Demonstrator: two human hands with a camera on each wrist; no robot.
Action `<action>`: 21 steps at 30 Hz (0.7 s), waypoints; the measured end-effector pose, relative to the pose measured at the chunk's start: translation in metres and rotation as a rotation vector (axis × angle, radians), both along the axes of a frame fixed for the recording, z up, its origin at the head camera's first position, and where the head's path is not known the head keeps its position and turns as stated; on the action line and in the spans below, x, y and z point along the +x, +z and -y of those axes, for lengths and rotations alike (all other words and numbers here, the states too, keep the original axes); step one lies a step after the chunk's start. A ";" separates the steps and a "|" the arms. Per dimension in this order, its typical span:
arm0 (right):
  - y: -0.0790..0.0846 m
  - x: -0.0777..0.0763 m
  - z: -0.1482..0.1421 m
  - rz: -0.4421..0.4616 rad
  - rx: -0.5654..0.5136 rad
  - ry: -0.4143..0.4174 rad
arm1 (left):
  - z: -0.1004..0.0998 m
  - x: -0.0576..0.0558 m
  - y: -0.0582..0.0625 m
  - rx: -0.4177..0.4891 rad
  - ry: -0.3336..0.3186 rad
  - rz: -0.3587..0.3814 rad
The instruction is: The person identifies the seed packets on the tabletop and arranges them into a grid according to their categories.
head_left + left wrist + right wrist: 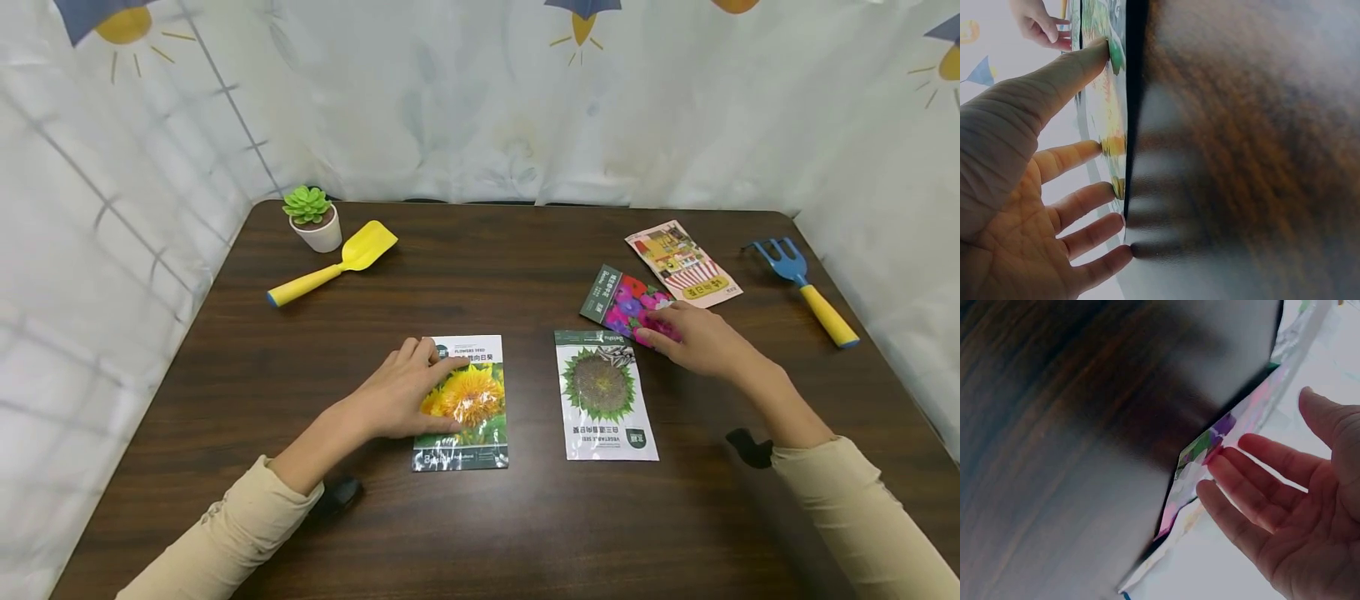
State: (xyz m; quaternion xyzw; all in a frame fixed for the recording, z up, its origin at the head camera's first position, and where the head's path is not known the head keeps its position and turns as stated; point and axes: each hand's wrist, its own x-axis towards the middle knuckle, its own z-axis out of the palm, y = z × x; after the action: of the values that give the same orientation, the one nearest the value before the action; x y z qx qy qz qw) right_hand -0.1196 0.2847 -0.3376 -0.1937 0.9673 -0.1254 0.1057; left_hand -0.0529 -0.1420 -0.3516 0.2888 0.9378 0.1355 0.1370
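Dark wood-grain table (480,537), white printed curtain (450,108) behind. Yellow-flower packet (476,393) lies near centre; left hand (397,392), fingers spread wide, touches it. Purple-flower packet (619,311) lies farther right, partly beneath the right hand (701,337), fingers slightly bent, thumb apart; firmness of contact cannot be told. Sunflower-head packet (606,400) lies between. Pink packet (684,260) and fork (816,296) occupy far right; yellow trowel (341,265) and potted succulent (315,223), far left.

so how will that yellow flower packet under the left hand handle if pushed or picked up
The yellow flower packet looks thin edge-on in the left wrist view, so it is probably light and somewhat floppy. Its glossy highlights suggest a slick surface that may slide under the left hand. Lying flat, it seems unlikely to roll or tip.
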 end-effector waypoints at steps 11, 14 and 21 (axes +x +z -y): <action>-0.006 -0.020 0.005 -0.051 0.050 0.040 | 0.000 -0.001 -0.002 0.008 -0.008 -0.003; -0.005 -0.027 0.010 -0.064 0.069 0.037 | 0.000 0.000 -0.002 0.007 -0.007 -0.002; -0.001 -0.042 0.027 -0.050 0.110 0.010 | 0.001 0.001 -0.002 0.015 -0.001 -0.008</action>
State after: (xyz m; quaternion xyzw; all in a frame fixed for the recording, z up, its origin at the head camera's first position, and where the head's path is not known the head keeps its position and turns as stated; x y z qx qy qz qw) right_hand -0.1620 0.2582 -0.3385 -0.1955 0.9741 -0.0665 0.0924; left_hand -0.0514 -0.1426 -0.3535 0.2906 0.9372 0.1414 0.1310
